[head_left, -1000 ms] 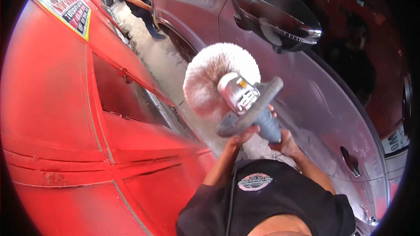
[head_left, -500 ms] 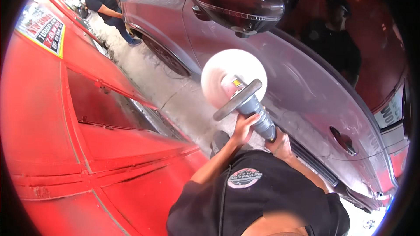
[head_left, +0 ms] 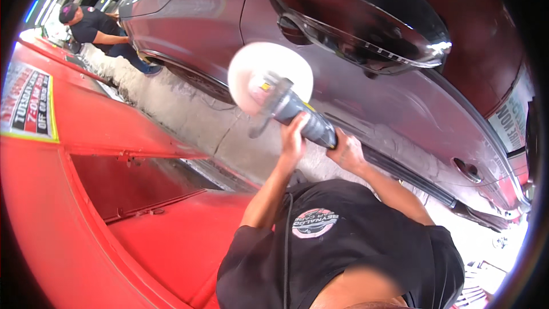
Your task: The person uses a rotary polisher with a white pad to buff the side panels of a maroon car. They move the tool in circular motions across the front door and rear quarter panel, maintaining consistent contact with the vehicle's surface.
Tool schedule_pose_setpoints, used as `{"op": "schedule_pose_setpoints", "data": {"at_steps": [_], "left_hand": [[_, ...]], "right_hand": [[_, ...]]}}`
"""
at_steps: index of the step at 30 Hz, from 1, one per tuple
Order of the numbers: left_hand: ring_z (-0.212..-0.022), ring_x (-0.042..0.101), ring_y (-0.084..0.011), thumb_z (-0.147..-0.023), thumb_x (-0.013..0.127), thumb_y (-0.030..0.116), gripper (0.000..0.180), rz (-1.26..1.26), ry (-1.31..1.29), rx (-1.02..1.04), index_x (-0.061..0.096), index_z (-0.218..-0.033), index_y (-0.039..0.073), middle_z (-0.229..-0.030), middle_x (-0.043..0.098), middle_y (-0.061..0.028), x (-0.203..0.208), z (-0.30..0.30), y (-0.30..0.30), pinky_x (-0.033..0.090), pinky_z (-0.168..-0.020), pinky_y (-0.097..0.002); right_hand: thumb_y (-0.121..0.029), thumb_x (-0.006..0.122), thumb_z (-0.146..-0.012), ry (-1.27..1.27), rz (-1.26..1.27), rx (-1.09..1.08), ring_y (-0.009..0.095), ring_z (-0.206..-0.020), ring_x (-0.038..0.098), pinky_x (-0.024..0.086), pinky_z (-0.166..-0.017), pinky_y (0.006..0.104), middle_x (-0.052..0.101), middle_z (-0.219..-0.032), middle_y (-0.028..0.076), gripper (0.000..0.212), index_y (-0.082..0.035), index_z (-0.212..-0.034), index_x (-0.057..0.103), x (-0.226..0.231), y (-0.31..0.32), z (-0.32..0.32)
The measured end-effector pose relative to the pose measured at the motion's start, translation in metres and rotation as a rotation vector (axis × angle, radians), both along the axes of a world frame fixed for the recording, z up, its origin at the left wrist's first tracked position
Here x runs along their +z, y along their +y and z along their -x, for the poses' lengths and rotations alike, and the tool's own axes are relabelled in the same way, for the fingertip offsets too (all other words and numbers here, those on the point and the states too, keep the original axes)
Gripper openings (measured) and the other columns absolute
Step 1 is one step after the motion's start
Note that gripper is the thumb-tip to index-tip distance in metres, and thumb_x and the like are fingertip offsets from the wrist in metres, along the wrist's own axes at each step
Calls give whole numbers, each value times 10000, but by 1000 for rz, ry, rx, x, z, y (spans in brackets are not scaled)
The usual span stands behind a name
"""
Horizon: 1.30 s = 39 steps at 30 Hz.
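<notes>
A grey car polisher (head_left: 303, 119) with a dark D-shaped handle is in both my hands. My left hand (head_left: 294, 140) is wrapped round its body behind the handle. My right hand (head_left: 347, 150) grips the rear end. The polisher's round white pad (head_left: 294, 66) is blurred at its rim. It lies in front of the glossy dark grey car (head_left: 366, 109), below the black side mirror (head_left: 354, 20); whether pad and paint touch I cannot tell. Whitish smears show on the car's side.
Close on the left stands a red metal panel structure (head_left: 154, 246) with an opening and a poster (head_left: 31, 100). A concrete floor strip (head_left: 177, 106) runs between it and the car. A person (head_left: 97, 31) bends by the car's front end. A door handle (head_left: 468, 170) juts at right.
The polisher and both hands have shifted up and left in view, toward the front of the car. The mirror looks larger and further right. The other person now leans lower.
</notes>
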<state>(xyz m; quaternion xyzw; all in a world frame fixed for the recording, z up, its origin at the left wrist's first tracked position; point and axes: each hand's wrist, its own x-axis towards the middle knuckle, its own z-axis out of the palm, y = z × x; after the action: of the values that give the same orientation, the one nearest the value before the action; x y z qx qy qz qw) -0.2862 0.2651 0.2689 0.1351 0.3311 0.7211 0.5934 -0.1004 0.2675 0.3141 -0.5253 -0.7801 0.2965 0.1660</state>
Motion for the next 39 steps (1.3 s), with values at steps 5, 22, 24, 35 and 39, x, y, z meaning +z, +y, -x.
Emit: {"op": "schedule_pose_setpoints", "data": {"at_steps": [5, 22, 24, 35, 39], "left_hand": [[-1011, 685, -205, -912, 722, 43, 347, -99, 27, 148, 593, -1227, -23, -1104, 668, -95, 43, 57, 23, 562, -910, -361], [-1022, 655, -187, -862, 741, -15, 426, 67, 175, -34, 590, -1260, 4, -1144, 649, -70, 71, 14, -5, 558, -902, -351], [-975, 646, -171, -894, 736, 31, 408, 46, 248, -14, 591, -1275, 19, -1105, 643, -52, 80, 29, 3, 545, -928, -362], [-1019, 658, -186, -882, 782, 72, 438, 30, 114, -137, 594, -1265, -27, -1149, 655, -105, 81, -8, -19, 544, -928, -354], [-1026, 650, -181, -879, 784, 94, 437, -38, 204, -146, 589, -1257, -4, -1137, 649, -90, 82, 17, -10, 532, -916, -348]], "right_hand": [[-146, 789, -715, 17, -16, 32, 483, -878, 675, 533, -769, 539, 700, -856, 250, 435, -23, -1089, 604, 18, 27, 55], [-318, 841, -766, 118, 42, -39, 451, -828, 712, 565, -745, 502, 713, -840, 264, 528, 31, -1109, 642, 12, -14, 6], [-387, 827, -788, 163, 193, 4, 471, -832, 688, 528, -747, 521, 688, -832, 283, 562, 46, -1079, 620, 45, -6, 15], [-561, 651, -960, 298, 157, 101, 461, -825, 659, 498, -752, 518, 665, -876, 273, 685, 41, -1277, 571, 19, -39, -52], [-658, 579, -968, 344, 210, 86, 420, -875, 684, 507, -812, 478, 677, -943, 296, 872, 124, -1349, 531, 46, -40, -16]]}}
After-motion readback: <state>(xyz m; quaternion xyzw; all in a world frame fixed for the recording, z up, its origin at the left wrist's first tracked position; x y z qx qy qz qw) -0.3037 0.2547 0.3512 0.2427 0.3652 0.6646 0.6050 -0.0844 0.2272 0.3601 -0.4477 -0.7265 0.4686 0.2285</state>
